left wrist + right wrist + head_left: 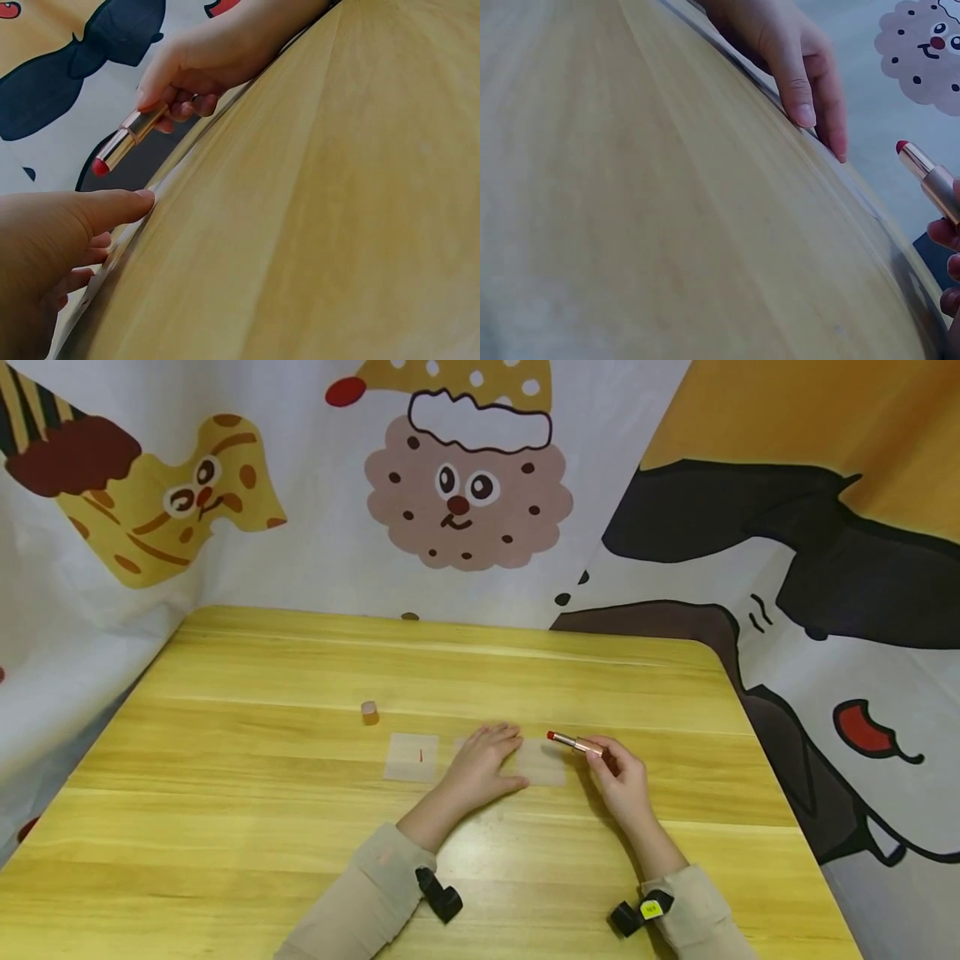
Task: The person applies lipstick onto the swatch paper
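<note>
One wooden table point(225, 827). Left hand point(486, 763): fingers extended, resting over pale paper point(543, 766). Right hand point(622, 781), nearer the table's right edge: pinching a lipstick point(576, 743). One paper square point(402, 762), red stroke point(421, 755), toward the left edge. Lipstick: clear of the table, right of the left hand; long axis roughly along the far edge, bare red tip point(552, 736) facing left. Cap point(370, 713): between square and far edge.

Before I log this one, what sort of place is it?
Probably a makeshift recording spot, likely indoors, though the wider room is hidden: cartoon-printed fabric hangs behind a wood-grain table, and the black wrist-worn devices look like cameras.
</note>
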A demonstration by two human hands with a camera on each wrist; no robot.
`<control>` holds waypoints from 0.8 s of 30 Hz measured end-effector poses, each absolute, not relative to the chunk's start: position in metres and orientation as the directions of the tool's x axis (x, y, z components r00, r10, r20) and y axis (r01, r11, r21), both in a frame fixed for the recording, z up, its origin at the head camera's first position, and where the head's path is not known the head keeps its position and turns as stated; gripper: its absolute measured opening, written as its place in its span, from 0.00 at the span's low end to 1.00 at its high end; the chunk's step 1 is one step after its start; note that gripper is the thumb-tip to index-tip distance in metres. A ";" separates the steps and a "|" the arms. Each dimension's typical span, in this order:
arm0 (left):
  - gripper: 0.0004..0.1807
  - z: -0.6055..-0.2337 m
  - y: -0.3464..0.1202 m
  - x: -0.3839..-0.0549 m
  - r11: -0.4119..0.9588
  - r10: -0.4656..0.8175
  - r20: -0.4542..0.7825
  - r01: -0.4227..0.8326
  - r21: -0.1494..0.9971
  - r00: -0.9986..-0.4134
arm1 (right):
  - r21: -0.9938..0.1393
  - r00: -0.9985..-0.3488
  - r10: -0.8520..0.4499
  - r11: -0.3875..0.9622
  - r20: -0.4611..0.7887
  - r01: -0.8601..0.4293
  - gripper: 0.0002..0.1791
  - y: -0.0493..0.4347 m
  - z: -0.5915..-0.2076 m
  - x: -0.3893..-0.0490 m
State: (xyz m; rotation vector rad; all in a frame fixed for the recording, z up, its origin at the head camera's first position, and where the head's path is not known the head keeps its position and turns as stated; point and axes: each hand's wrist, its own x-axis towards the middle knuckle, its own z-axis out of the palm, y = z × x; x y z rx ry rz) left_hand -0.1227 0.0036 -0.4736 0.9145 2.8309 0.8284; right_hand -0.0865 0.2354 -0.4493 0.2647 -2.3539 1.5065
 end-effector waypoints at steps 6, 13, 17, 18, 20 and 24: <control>0.39 -0.474 0.004 -0.122 0.680 0.555 0.115 0.529 0.507 -0.824 | -0.846 -0.931 0.010 0.421 0.364 -0.326 0.08 0.236 -0.450 -0.091; 0.38 -0.473 0.004 -0.122 0.679 0.562 0.115 0.536 0.501 -0.819 | -0.828 -0.930 -0.037 0.444 0.366 -0.344 0.08 0.237 -0.450 -0.092; 0.37 -0.472 0.004 -0.121 0.676 0.564 0.117 0.538 0.503 -0.818 | -0.815 -0.932 -0.053 0.469 0.357 -0.339 0.08 0.235 -0.448 -0.091; 0.37 -0.472 0.004 -0.121 0.676 0.564 0.117 0.538 0.503 -0.818 | -0.813 -0.934 -0.057 0.474 0.353 -0.337 0.08 0.235 -0.448 -0.090; 0.37 -0.473 0.004 -0.121 0.676 0.564 0.114 0.537 0.504 -0.818 | -0.809 -0.936 -0.064 0.484 0.347 -0.333 0.08 0.234 -0.448 -0.089; 0.37 -0.473 0.004 -0.121 0.675 0.562 0.112 0.532 0.511 -0.820 | -0.800 -0.938 -0.076 0.501 0.338 -0.329 0.08 0.234 -0.448 -0.089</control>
